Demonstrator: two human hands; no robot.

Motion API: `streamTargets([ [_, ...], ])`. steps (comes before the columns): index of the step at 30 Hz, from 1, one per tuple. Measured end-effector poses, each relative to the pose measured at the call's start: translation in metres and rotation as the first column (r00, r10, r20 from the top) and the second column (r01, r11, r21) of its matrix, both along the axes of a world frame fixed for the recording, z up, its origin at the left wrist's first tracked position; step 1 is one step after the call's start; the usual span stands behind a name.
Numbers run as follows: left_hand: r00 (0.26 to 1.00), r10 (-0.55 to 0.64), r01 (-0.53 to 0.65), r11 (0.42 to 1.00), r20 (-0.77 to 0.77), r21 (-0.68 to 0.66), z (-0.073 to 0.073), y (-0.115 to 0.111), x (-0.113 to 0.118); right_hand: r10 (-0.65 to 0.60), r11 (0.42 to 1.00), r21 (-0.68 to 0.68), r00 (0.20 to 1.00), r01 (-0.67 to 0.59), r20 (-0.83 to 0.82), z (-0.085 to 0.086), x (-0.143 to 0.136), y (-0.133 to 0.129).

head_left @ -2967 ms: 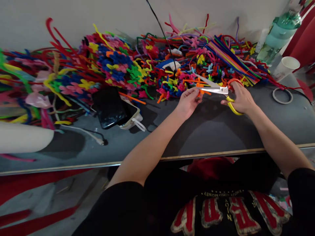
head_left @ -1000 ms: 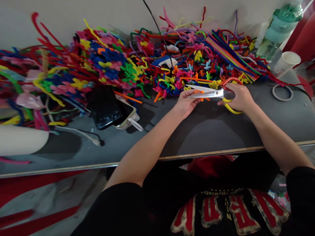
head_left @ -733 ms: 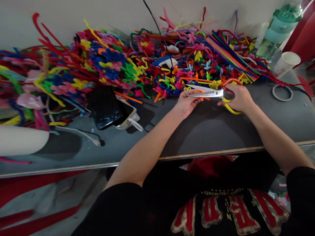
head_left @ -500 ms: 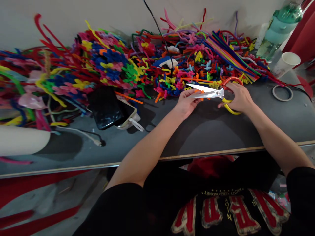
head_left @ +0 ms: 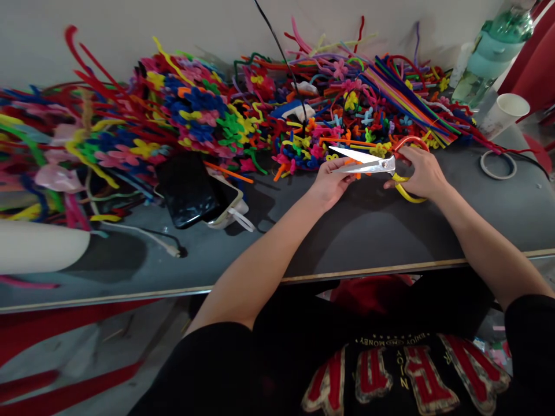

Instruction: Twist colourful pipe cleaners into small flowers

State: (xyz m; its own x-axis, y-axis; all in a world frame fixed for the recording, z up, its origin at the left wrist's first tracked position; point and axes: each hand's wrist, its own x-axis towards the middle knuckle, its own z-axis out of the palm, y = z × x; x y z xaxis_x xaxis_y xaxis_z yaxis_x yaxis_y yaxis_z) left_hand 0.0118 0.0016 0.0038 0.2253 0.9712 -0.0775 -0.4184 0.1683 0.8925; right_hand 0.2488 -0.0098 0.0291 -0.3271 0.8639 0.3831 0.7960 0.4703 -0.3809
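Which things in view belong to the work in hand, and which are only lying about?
Belonging: scissors, in the right hand; orange pipe-cleaner piece, in the left hand; probably pipe-cleaner bundle.

Lying about: black phone, white cable, paper cup, grey ring, plastic bottle.

My shirt [head_left: 277,375] is black, with short sleeves [head_left: 531,329], big red letters [head_left: 376,378] and tiny yellow words [head_left: 403,342].
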Motion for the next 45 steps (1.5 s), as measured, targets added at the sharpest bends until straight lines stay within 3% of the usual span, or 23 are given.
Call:
streamTargets([
  [12, 0.999, -0.019, 0.02, 1.0, -0.036, 0.021, -0.008, 0.006, 0.0, -0.003, 0.999, -0.039, 0.998, 0.0, -0.069, -0.002, 0.0, 0.0],
  [19, 0.998, -0.05, 0.052, 0.997, -0.03, 0.055, -0.004, 0.004, -0.002, -0.017, 0.998, -0.066, 0.997, 0.012, -0.078, 0.001, -0.001, -0.001],
  [33, 0.999, -0.015, 0.012, 0.994, -0.033, -0.106, 0.002, 0.001, 0.002, -0.013, 0.999, -0.039, 1.0, 0.014, 0.026, 0.001, -0.001, 0.0],
  [40, 0.993, -0.12, 0.122, 0.974, 0.02, -0.191, 0.002, 0.0, -0.004, 0.002, 1.0, -0.024, 0.999, -0.001, 0.048, 0.001, -0.001, -0.001],
  [45, 0.976, -0.215, 0.215, 0.962, 0.013, -0.17, 0.004, -0.002, -0.009, 0.02, 1.0, -0.023, 0.998, -0.019, 0.057, 0.002, 0.0, -0.001],
])
